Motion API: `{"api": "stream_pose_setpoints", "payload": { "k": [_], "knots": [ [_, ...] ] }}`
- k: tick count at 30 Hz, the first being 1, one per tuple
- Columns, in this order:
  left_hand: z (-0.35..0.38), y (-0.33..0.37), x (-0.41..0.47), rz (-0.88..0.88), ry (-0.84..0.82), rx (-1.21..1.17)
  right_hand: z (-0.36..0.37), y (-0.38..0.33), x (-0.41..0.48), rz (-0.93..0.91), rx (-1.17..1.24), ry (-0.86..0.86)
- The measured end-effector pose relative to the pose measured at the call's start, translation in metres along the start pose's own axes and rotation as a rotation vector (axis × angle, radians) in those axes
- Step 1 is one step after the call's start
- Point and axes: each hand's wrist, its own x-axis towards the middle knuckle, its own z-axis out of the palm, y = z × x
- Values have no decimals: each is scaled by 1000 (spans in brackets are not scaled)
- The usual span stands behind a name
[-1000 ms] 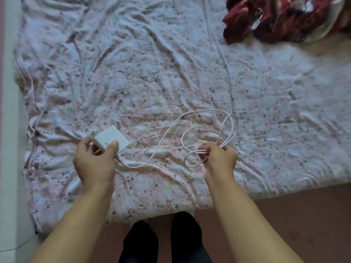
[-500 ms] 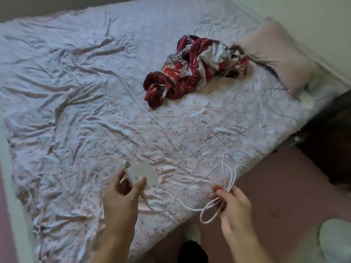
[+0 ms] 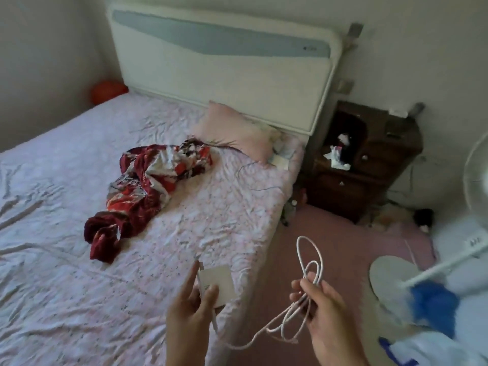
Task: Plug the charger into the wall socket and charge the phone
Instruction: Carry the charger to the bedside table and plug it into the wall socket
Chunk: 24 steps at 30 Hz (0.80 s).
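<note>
My left hand holds a white square charger block above the near right corner of the bed, its metal prongs pointing up and left. A white cable runs from the block's underside to my right hand, which grips several loose loops of it over the pink floor. A grey socket plate sits on the wall beside the headboard, and another grey fitting is higher up. No phone is clearly visible.
The bed has a floral sheet, a crumpled red cloth and a pink pillow. A dark wooden nightstand stands right of the headboard. A white standing fan and blue items occupy the floor at right.
The view has swung up and right from the bed towards the headboard, nightstand and wall. Both hands lifted the charger and cable off the bed and carried them rightward.
</note>
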Motion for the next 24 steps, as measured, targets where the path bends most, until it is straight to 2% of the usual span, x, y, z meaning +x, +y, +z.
{"api": "stream_pose_setpoints", "payload": {
  "k": [7,12,17,24],
  "knots": [
    [133,16,13,-73,-160,1,-54,-98,43,-139,10,45],
    [209,22,23,-115,-209,-14,-85,-154,76,-196,42,96],
    [261,38,34,-128,-249,-55,-105,-190,94,-204,143,163],
    [295,53,74,-117,-266,-54,-133,-224,126,-210,297,311]
  ]
}}
